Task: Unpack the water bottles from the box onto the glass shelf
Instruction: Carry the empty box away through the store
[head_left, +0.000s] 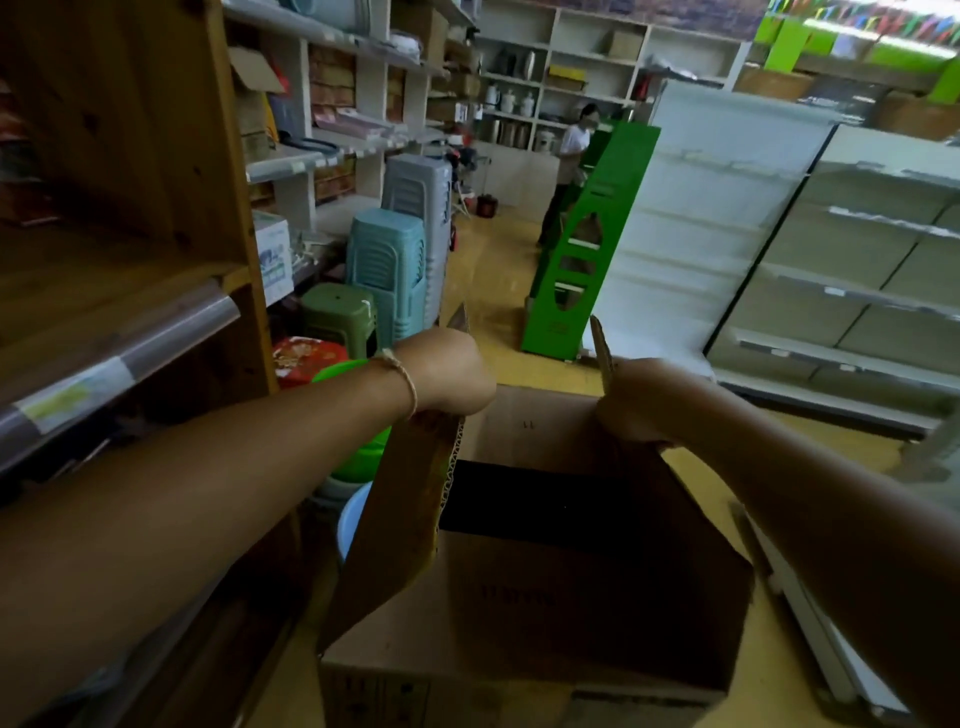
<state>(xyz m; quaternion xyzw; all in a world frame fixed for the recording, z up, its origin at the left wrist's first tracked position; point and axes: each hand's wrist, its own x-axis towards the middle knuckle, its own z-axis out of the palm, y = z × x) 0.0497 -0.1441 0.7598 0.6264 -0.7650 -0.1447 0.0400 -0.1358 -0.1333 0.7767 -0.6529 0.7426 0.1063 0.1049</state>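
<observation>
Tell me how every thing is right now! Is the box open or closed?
box, open, flaps up, inside too dark to see any bottles.
left flap, standing up, gripped by the left hand.
right flap, standing up, gripped by the right hand.
blue stools, stacked on the floor.
green stand, upright on the floor.

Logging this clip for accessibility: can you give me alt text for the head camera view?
Left hand and right hand each grip an upright flap of an open cardboard box in a shop aisle. Its inside is dark, contents unseen. Stacked plastic stools stand beyond on the left.
</observation>
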